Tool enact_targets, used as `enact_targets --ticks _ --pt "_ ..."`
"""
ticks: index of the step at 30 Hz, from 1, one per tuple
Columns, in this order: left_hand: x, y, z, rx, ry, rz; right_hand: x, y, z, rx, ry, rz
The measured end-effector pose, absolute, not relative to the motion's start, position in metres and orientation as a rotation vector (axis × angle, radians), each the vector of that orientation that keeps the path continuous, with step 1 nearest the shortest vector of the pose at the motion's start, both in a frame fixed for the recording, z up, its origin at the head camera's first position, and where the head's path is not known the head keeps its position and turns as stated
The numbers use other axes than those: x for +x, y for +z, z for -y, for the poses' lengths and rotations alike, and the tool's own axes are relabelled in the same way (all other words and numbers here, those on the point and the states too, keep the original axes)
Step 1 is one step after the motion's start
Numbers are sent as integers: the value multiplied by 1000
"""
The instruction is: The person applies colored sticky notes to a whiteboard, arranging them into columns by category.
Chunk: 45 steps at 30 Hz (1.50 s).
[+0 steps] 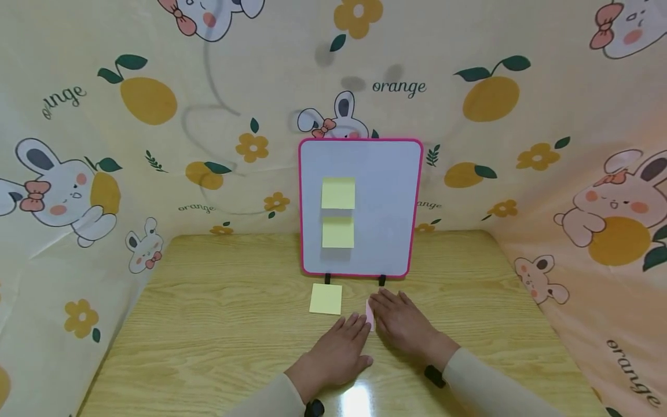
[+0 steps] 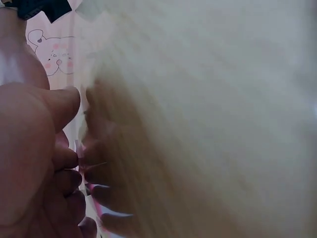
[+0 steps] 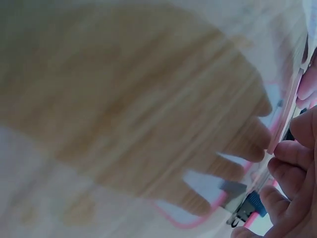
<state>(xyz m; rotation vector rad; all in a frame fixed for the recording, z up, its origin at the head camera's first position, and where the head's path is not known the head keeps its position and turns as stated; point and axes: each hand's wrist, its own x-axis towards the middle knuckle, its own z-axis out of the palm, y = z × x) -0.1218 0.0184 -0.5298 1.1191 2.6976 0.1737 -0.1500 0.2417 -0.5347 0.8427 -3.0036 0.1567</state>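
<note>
A pink sticky note (image 1: 369, 314) lies on the table between the two hands, showing only as a narrow strip in the head view. My right hand (image 1: 403, 322) lies low at its right side, fingers extended toward the board and overlapping the paper. From the left, my left hand (image 1: 336, 353) reaches in palm down, its straight fingertips at the note's lower left edge. Just left of them a yellow sticky note (image 1: 326, 299) lies flat. In the right wrist view, right fingers (image 3: 292, 171) are close beside a thin pink edge (image 3: 287, 116).
Behind the hands a pink-framed whiteboard (image 1: 383, 208) stands upright on black feet (image 1: 382, 280). Two yellow notes, an upper one (image 1: 338, 193) and a lower one (image 1: 338, 233), stick to its left half. Patterned cloth (image 1: 292, 75) encloses the wooden table (image 1: 208, 324) at the back and sides.
</note>
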Motion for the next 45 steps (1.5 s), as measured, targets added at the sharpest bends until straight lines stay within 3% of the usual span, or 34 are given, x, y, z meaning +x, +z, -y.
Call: enact_targets --ticks 12,29,45 --pt "-130 -528 -26 1188 107 -2678 -150 -538 -245 843 203 3007" --pt "-197 -508 -4 1326 -35 -2603 -138 -531 -243 891 220 2828" --pt "-203 -519 -10 1370 -61 -2550 -134 -538 -243 978 146 2705"
